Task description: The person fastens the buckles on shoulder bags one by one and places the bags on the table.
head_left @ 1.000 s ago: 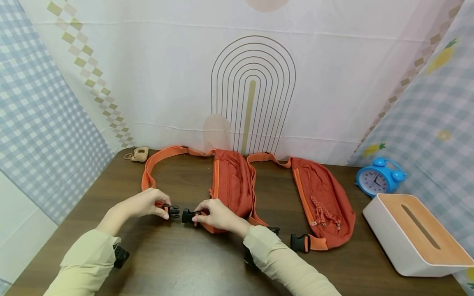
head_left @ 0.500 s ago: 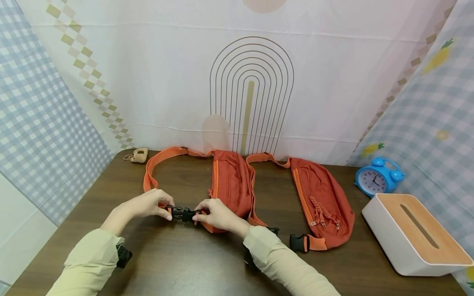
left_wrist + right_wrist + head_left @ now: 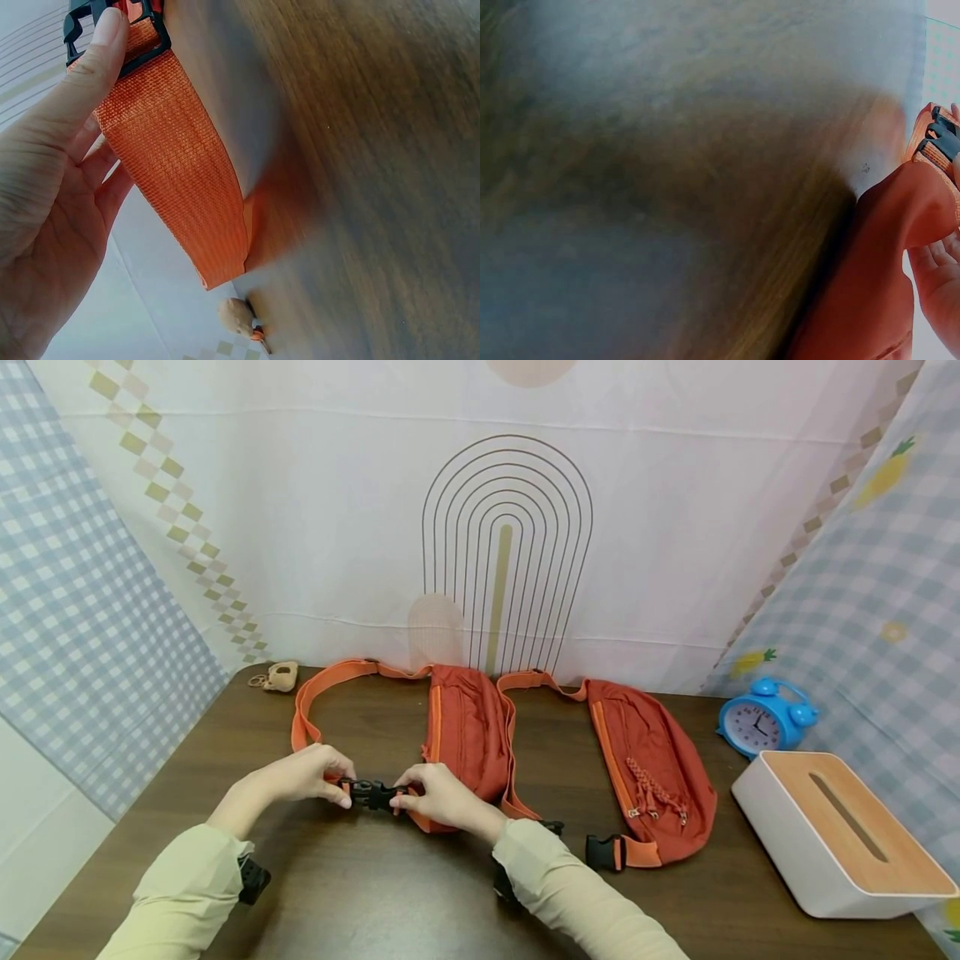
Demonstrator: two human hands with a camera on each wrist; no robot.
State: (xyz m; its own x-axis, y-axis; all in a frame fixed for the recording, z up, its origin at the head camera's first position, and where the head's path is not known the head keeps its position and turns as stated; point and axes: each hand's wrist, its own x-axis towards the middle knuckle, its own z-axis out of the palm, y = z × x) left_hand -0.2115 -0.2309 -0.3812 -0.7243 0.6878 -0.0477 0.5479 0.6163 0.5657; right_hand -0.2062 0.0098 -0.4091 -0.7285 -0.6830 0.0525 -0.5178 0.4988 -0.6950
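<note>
Evidently the step in hand is joining the waist-strap buckle of the nearer bag [image 3: 472, 727], the left one of two red-orange bags on the wooden table [image 3: 360, 902]. Taking the buckle as the middle of a clock face, its bag lies at two o'clock, and the orange strap [image 3: 337, 672] loops from the bag round past twelve and back down to the left hand [image 3: 300, 775] at nine.

That hand pinches the pronged half [image 3: 363, 792]; in the left wrist view its thumb lies across the black frame where the webbing passes through, with fingers behind. At three o'clock the right hand [image 3: 442, 795] pinches the socket half [image 3: 382, 797] between thumb and fingers, though the right wrist view catches only part of that grip at its edge. Both grips look closed down to the thickness of the plastic.

The halves meet in line, prongs at the socket mouth and seemingly partway in; whether they have latched, I cannot tell. By my judgement, the next move calls for a straight push inward from both sides, without twisting, until the catches seat. Farther out at three o'clock, the second bag [image 3: 652, 760] has its own socket [image 3: 601, 852] at its seven o'clock, unjoined.
</note>
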